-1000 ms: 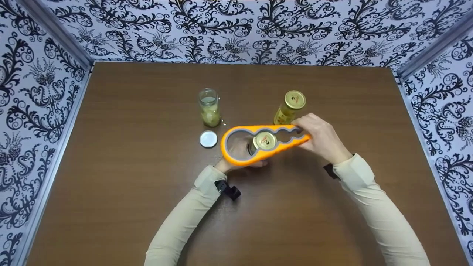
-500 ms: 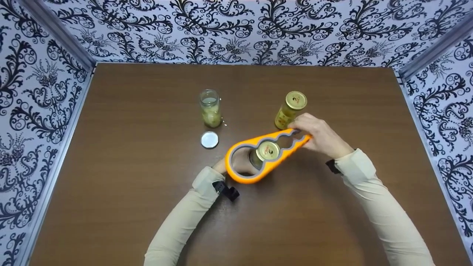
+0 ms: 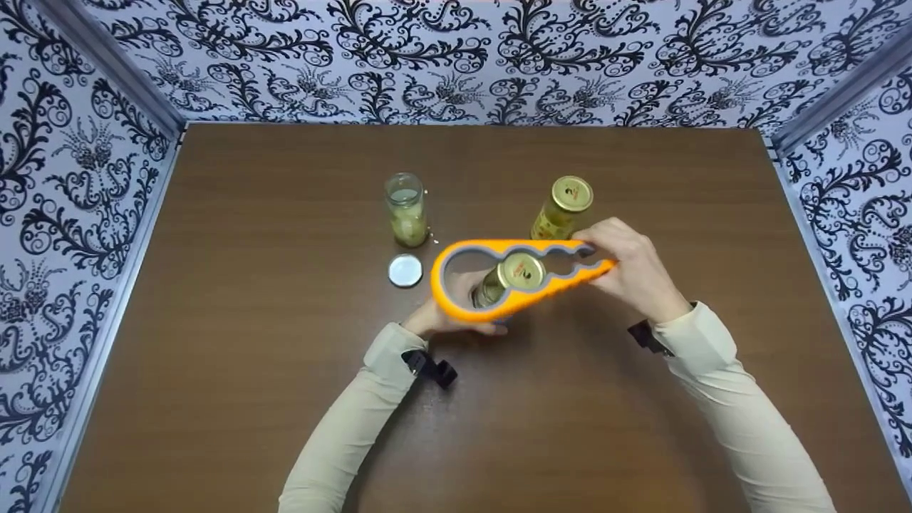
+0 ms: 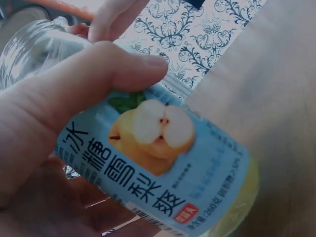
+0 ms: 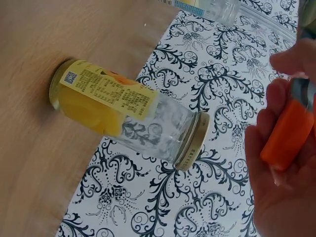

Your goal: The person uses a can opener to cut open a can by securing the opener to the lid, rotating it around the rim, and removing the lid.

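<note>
My left hand grips a glass jar with a gold lid. In the left wrist view the thumb lies across the jar, which is tilted and has a blue label with pears. An orange jar opener with a grey scalloped inner edge surrounds the lid in the head view; whether it touches the lid cannot be told. My right hand holds the opener by its narrow handle ends, also seen as an orange handle in the right wrist view. The opener partly hides the left hand.
Behind the right hand stands a lidded jar of yellow fruit. An uncovered jar with pale contents stands at the back left, with a white-faced lid in front and small drops beside it. Patterned walls border the brown table.
The opener's wide end swung toward me half a second ago and is now back up, nearly level across the view. The held jar and right hand have shifted slightly right.
</note>
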### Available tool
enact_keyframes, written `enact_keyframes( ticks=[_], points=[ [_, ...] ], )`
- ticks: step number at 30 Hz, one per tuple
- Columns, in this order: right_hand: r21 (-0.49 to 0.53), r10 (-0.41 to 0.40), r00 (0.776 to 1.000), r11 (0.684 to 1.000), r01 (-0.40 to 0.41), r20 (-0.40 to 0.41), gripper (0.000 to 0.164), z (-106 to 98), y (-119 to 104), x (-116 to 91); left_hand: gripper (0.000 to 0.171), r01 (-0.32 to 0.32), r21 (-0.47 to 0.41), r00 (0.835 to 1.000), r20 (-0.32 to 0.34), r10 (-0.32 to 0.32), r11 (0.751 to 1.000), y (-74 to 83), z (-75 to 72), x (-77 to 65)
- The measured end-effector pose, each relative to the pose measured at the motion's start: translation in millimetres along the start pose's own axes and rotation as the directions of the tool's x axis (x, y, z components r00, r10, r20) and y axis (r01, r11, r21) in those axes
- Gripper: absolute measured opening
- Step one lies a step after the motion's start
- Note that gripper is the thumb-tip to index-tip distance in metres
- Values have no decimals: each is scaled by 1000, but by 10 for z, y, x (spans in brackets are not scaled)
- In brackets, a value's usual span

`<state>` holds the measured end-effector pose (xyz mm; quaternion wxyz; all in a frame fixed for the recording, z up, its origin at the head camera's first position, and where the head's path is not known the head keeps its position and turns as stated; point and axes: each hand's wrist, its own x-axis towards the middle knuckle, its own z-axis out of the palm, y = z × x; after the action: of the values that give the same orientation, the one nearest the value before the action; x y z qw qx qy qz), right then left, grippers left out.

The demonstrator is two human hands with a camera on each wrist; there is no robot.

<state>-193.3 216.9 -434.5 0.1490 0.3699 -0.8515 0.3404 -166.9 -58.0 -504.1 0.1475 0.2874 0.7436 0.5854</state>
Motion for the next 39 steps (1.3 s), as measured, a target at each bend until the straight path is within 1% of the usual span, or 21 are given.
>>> enact_keyframes(
  ticks=[3, 5, 6, 8, 11, 13, 16, 18, 22, 23, 26, 30, 34, 39],
  points=[
    [-33, 67, 997, 997, -69, -33, 35, -32, 10, -44, 59, 1, -15, 1000, -19, -2, 1000, -7, -8, 18],
    [-53, 101, 993, 993, -104, -62, 35, -56, 13, -70, 62, 16, -13, 999, -49, -17, 1000, -15, -28, 33],
    [-65, 115, 990, 991, -121, -77, 35, -68, 14, -82, 62, 32, -14, 998, -55, -33, 999, -20, -39, 41],
    [-87, 142, 984, 985, -152, -106, 34, -93, 11, -106, 63, 72, 27, 995, -71, -70, 997, -28, -70, 55],
    [-110, 190, 973, 972, -205, -134, 32, -139, -4, -138, 60, 160, 73, 984, -90, -153, 984, -50, -118, 75],
    [-123, 229, 964, 961, -246, -138, 31, -173, -17, -152, 58, 192, 69, 978, -98, -184, 979, -72, -147, 98],
    [-139, 277, 951, 945, -295, -134, 32, -224, -36, -170, 57, 187, 10, 977, -110, -185, 982, -117, -184, 147],
    [-145, 305, 943, 935, -323, -134, 33, -252, -44, -181, 58, 171, -34, 977, -121, -174, 985, -146, -208, 184],
    [-138, 353, 926, 919, -370, -134, 32, -282, -46, -206, 60, 165, -96, 971, -160, -179, 982, -183, -249, 270],
    [-134, 363, 922, 915, -379, -134, 33, -286, -44, -213, 61, 169, -101, 968, -170, -184, 981, -184, -258, 292],
    [-132, 378, 916, 910, -394, -130, 32, -295, -29, -233, 63, 188, -74, 960, -199, -199, 979, -169, -290, 355],
    [-134, 387, 914, 906, -402, -123, 31, -308, -8, -251, 66, 200, -32, 956, -215, -202, 979, -152, -339, 427],
    [-123, 401, 909, 902, -413, -114, 30, -312, -7, -251, 65, 199, -68, 955, -211, -209, 978, -186, -385, 485],
    [-123, 409, 907, 899, -420, -103, 30, -306, -6, -255, 66, 208, -84, 950, -221, -222, 974, -253, -427, 537]
  ],
)
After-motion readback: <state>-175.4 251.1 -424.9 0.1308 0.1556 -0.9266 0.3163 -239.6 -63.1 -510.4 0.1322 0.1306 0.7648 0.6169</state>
